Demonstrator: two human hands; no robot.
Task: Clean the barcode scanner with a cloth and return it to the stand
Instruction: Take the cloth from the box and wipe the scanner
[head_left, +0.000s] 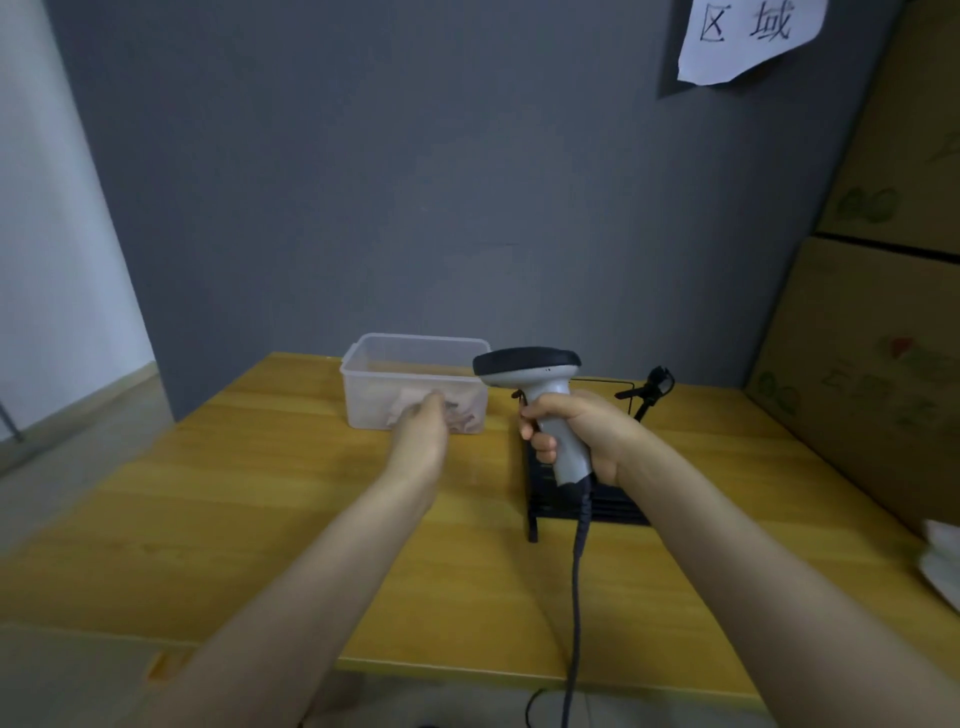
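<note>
My right hand (582, 434) grips the grey handle of the barcode scanner (535, 371), held upright above the table with its black head pointing left. Its dark cable (576, 582) hangs down over the table's front edge. The black stand (597, 504) sits on the table right behind and below that hand, its clip arm (652, 387) rising at the back. My left hand (421, 431) reaches to the front wall of a clear plastic box (415, 358); a pale cloth (415, 402) lies inside. Whether the fingers touch the cloth is unclear.
The yellow wooden table (260, 493) stands against a grey partition. Stacked cardboard boxes (872, 364) line the right side. Something white (940, 556) lies at the table's right edge. A paper sign (748, 36) hangs on the wall above.
</note>
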